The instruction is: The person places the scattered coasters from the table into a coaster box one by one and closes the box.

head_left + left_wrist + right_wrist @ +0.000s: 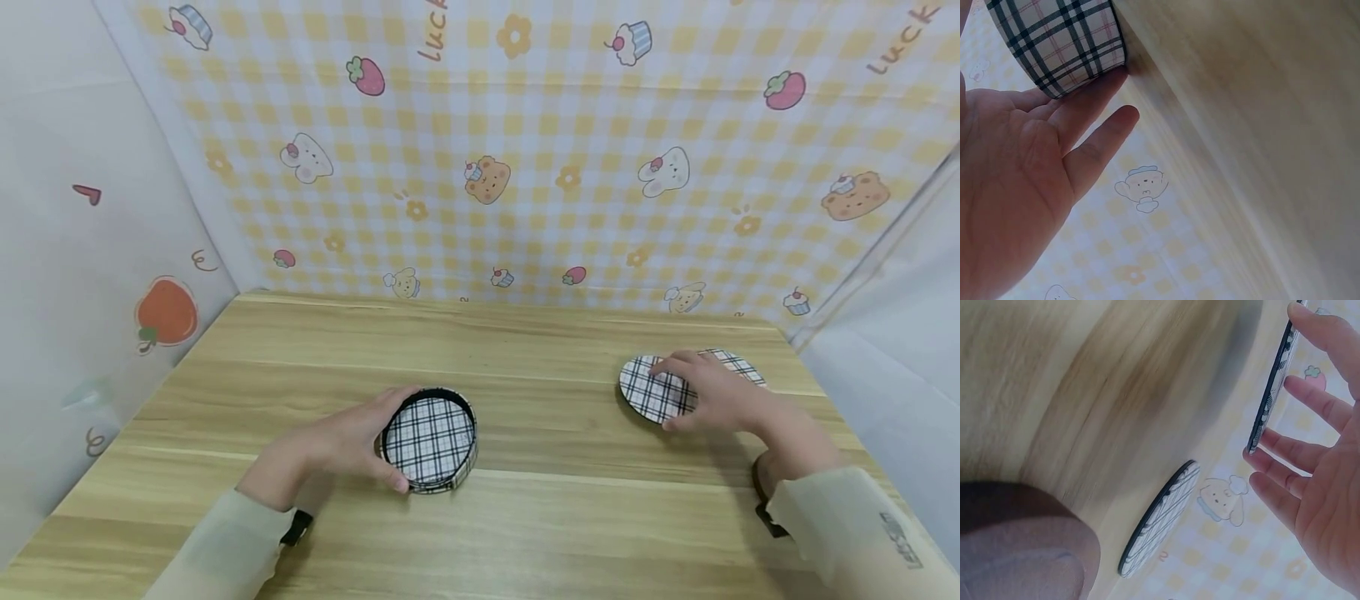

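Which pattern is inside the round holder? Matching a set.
Black-and-white plaid inside the round holder; head view.

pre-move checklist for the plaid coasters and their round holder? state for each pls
1. Left hand steadies the round holder: ok, fingers around its wall.
2. Holder upright on the table: ok.
3. Right hand has a grip on the lifted coaster: ok, one edge is raised.
4. Second coaster left flat on the table: ok.
5. Room in the holder: cannot tell; plaid shows inside.
6. Path between the hands: ok.
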The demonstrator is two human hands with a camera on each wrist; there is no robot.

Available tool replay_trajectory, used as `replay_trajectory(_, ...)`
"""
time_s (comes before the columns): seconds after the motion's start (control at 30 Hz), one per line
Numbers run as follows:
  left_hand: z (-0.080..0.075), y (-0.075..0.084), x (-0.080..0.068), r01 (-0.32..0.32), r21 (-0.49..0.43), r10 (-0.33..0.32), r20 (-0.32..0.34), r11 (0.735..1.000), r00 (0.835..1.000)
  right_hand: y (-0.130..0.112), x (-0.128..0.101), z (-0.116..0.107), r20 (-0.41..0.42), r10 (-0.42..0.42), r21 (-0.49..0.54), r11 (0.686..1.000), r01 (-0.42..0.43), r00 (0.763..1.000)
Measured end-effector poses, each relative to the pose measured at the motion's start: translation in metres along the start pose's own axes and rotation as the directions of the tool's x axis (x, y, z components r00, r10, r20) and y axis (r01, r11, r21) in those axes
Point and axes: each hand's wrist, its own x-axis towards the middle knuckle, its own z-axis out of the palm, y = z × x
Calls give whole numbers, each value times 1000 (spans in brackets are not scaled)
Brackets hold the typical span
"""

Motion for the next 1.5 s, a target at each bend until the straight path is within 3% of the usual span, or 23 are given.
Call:
replay_trajectory(0.77,0,0,0,12,-23,-12,1,1000,1000,-39,15,5,26,-24,35,999,23,999)
replay_trajectory(1.5,-1,-1,1,34,-34,-34,8,999,999,-86,46,19,-5,-140,73,987,140,990)
